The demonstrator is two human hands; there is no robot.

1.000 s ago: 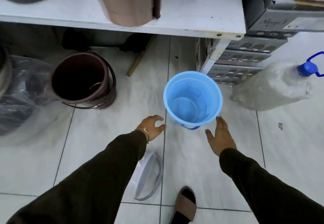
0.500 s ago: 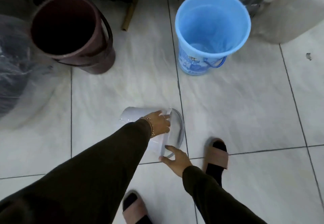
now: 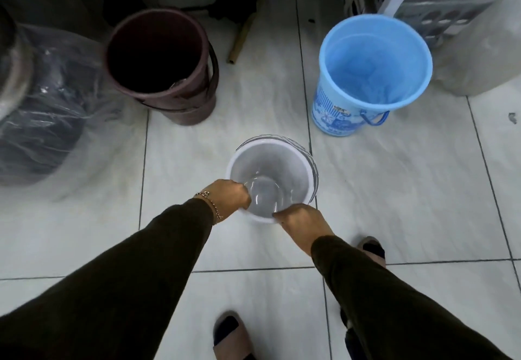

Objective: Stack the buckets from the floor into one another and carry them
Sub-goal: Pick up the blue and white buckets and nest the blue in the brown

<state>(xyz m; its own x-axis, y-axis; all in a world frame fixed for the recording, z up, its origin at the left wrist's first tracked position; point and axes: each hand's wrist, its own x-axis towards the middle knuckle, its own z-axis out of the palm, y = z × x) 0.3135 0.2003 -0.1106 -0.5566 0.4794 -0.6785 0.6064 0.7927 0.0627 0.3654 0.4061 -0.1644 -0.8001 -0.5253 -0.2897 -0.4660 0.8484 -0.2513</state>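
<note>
white bucket [image 3: 284, 162] upright — left hand [image 3: 229, 197] | right hand [image 3: 303, 218] gripping rim

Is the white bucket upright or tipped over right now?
Upright: the white bucket shows its open mouth facing up, bare bottom visible, left hand and right hand gripping its near rim.

Nearest bucket [image 3: 272, 175] upright between two farther buckets left [image 3: 160, 63], right [image 3: 372, 69].

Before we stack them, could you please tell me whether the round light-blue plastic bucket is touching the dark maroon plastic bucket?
Apart. The head view shows bare floor tile between the light-blue plastic bucket and the dark maroon plastic bucket.
</note>
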